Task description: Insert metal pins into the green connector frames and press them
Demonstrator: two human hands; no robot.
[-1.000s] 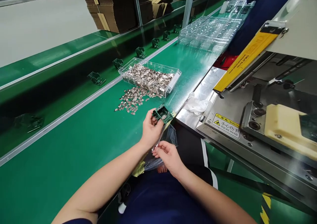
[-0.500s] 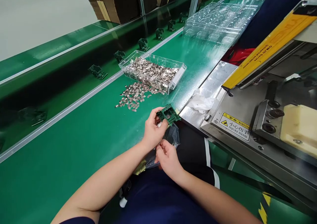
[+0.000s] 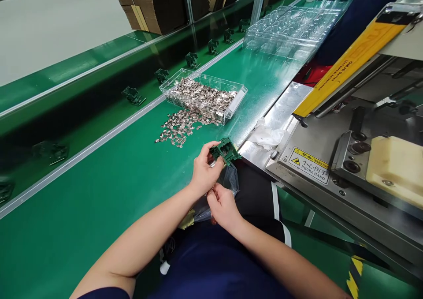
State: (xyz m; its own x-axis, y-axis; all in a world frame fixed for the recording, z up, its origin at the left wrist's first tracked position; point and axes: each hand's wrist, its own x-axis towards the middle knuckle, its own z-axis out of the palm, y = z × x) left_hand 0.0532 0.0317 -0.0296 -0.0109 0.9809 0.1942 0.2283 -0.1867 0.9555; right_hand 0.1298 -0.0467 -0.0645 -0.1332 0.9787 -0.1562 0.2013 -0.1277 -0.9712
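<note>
My left hand (image 3: pixel 203 172) is closed round a small green circuit board (image 3: pixel 225 151), held just above the near edge of the green bench (image 3: pixel 99 188). My right hand (image 3: pixel 222 205) sits right below it, fingers pinched together on something small that I cannot make out. Both hands hover over a clear plastic bag (image 3: pixel 228 182) at my lap. A clear tray (image 3: pixel 204 96) full of small metal clips stands further up the bench. A loose heap of the same clips (image 3: pixel 178 129) lies in front of the tray.
A steel machine (image 3: pixel 346 153) with a yellow warning label fills the right side. A white cloth (image 3: pixel 269 136) lies on its plate. Green parts (image 3: pixel 134 96) ride the conveyor at left. Clear blister trays (image 3: pixel 287 30) and cardboard stacks (image 3: pixel 155 3) stand farther back. Another person's blue sleeve (image 3: pixel 357 12) is top right.
The metal strip that hung between my hands a second ago has dropped out of sight. My right hand has risen closer to the left, which still holds the board.
</note>
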